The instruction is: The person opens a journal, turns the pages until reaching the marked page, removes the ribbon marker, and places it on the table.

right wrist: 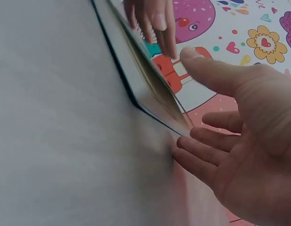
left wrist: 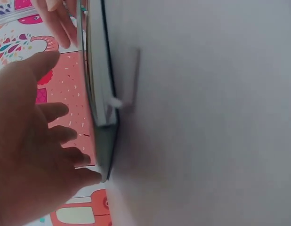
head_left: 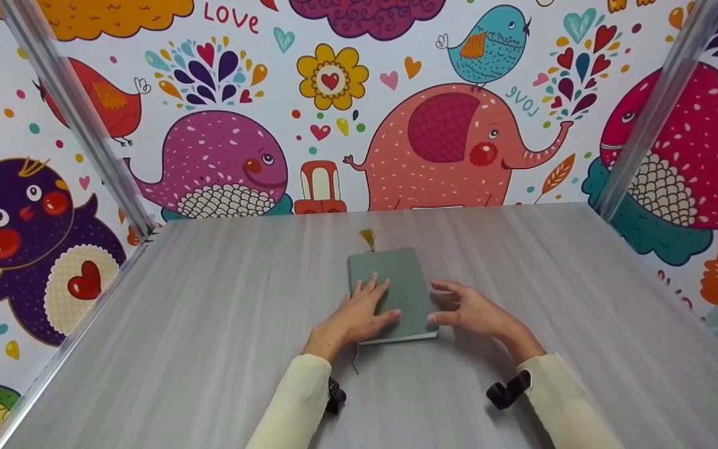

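A closed notebook [head_left: 406, 287] with a grey-green cover lies on the table. From its far edge sticks a yellow tassel [head_left: 368, 239]; a thin ribbon [head_left: 355, 360] hangs out at its near left corner. My left hand [head_left: 362, 313] is over the left part of the cover with spread fingers. In the left wrist view those fingers look relaxed, and whether they all touch the cover I cannot tell. Beside the right edge is my right hand [head_left: 476, 310], its fingers loosely bent and thumb apart. The right wrist view shows its fingertips [right wrist: 181, 141] close to the page edges [right wrist: 150, 87].
The grey wood-grain table [head_left: 222, 349] extends around the notebook. A wall [head_left: 340, 137] printed with cartoon animals stands behind it. Metal posts [head_left: 85, 125] rise at the back corners. Black wrist cameras [head_left: 508, 390] sit at both cream sleeves [head_left: 293, 399].
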`<state>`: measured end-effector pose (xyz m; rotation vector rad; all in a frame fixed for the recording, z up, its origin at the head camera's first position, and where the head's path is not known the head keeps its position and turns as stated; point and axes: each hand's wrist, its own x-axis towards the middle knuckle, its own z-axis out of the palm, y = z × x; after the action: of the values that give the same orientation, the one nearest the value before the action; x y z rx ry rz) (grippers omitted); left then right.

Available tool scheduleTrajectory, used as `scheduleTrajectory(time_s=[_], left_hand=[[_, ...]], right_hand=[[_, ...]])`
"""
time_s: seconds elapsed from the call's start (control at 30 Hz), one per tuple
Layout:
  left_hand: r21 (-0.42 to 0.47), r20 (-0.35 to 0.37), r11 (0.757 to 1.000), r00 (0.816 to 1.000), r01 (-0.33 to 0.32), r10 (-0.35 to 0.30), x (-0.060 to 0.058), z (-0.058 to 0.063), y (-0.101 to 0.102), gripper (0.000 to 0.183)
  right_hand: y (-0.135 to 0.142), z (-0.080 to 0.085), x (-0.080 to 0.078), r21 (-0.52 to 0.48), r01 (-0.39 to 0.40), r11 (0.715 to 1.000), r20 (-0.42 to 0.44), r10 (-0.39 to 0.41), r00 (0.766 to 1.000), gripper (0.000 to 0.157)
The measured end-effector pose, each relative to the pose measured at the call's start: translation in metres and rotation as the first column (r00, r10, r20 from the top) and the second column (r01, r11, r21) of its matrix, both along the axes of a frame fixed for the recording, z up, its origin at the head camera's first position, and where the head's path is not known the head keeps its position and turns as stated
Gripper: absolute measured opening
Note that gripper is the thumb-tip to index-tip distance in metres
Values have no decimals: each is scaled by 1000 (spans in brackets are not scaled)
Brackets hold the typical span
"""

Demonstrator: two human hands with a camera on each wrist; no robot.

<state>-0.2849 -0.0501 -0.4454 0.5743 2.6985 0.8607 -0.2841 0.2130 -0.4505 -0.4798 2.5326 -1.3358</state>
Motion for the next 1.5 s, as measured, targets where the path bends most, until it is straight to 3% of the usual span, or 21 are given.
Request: scheduleTrajectory(time_s=[0.17, 0.4, 0.9, 1.5], left_hand=[[-4, 17, 1000, 1000, -8, 8, -1, -1, 2, 72], [-23, 43, 1000, 999, -7, 8, 1, -2, 5, 72], [-16, 88, 1000, 996, -22, 24, 1, 1, 3, 75], [-33, 28, 999, 1000, -3, 4, -1, -2, 3, 73]], right_hand=[[-7, 0, -2, -48, -12, 999, 49, 15, 999, 82], [-12, -4, -1, -61, 38, 997, 88, -32, 996, 82], [-21, -5, 0, -78, 109, 991, 75, -103, 992, 78], [-32, 3, 3, -75, 279, 957, 111, -270, 956, 67]])
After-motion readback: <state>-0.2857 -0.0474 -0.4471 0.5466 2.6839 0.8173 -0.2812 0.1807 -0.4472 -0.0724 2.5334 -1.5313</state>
